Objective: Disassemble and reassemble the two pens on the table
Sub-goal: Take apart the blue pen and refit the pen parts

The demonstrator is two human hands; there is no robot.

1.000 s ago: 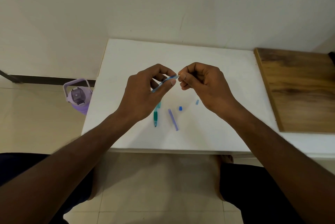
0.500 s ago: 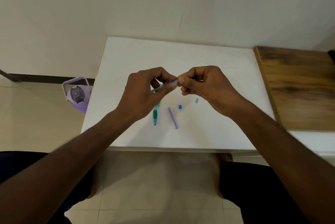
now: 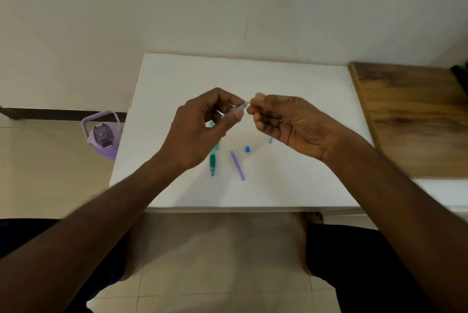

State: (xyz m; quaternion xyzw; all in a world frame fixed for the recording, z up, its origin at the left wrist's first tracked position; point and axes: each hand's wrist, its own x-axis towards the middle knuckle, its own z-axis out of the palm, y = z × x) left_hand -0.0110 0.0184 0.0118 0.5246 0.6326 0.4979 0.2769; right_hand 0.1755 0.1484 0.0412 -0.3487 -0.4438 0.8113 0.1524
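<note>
No readable text, label, brand or number anywhere.

The person wears dark shorts [image 3: 354,262], with both forearms bare, no sleeves, and feet bare on the floor.

This is looking like a plain room in a home. A small white counter [image 3: 278,79] is standing against a bare off-white wall [image 3: 228,3], with glossy cream floor tiles [image 3: 38,160] showing beneath. A lilac water jug [image 3: 102,135] is sitting on the floor by the counter's left edge, and a wooden board [image 3: 415,120] is lying along its right edge.
</note>
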